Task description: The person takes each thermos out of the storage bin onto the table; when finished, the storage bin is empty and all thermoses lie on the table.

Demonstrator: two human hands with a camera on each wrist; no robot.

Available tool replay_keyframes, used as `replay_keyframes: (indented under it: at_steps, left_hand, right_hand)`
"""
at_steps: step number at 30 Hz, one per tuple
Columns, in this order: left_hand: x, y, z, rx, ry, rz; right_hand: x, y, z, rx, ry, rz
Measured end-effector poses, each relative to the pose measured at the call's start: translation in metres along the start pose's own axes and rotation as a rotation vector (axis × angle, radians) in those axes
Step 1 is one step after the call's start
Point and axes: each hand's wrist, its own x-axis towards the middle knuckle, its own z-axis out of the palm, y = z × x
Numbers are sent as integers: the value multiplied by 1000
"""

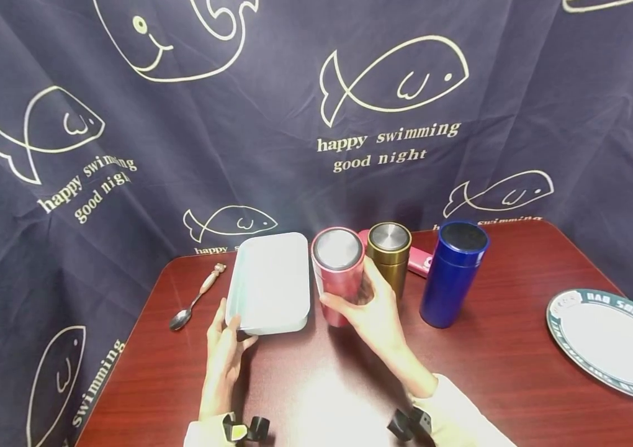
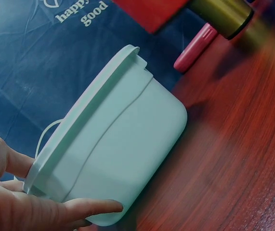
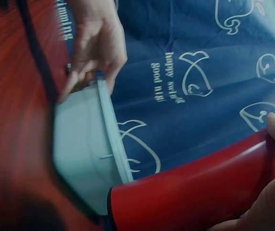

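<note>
My left hand [image 1: 223,355] grips the near left corner of a pale mint food box [image 1: 274,282], thumb up at its rim and fingers along the side. The box rests on the table with its white top facing up. My right hand [image 1: 379,318] is wrapped around a red metallic flask [image 1: 339,280] with a silver top, just right of the box. In the right wrist view the black-edged base of the red flask [image 3: 190,192] overlaps the box [image 3: 82,139]. Behind the right hand stands a gold flask [image 1: 390,248], partly hidden.
A blue flask [image 1: 453,279] with a dark top stands further right. Behind the flasks lies a pink case [image 1: 419,261]. A spoon [image 1: 205,292] lies left of the box, and a green-rimmed plate [image 1: 556,316] lies at the far right. A fish-printed curtain [image 1: 294,155] hangs behind the table.
</note>
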Motion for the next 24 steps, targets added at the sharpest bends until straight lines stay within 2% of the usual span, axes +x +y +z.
replay_keyframes:
  at_steps: [1, 2, 4, 8, 11, 12, 16, 24]
  left_hand:
    - [0, 1, 0, 2, 1, 0]
    - [0, 1, 1, 4, 3, -2]
    - [-1, 2, 1, 11, 7, -6]
    - [-2, 3, 1, 25, 15, -9]
    - [-2, 2, 1, 28, 10, -7]
    - [-2, 2, 1, 27, 7, -6]
    - [-2, 0, 1, 31, 15, -7]
    - [-2, -2, 0, 23, 7, 0]
  right_hand:
    - [-4, -16, 0, -36, -4, 62]
    - [-5, -21, 0, -55, -5, 101]
    - [-5, 5, -5, -112, -12, 147]
    - [-3, 57, -13, -112, -31, 97]
    - [-3, 74, -15, -100, -24, 83]
    - [-3, 79, -15, -113, -16, 113]
    - [-4, 85, -14, -143, -16, 158]
    - [-4, 92, -13, -176, -17, 154]
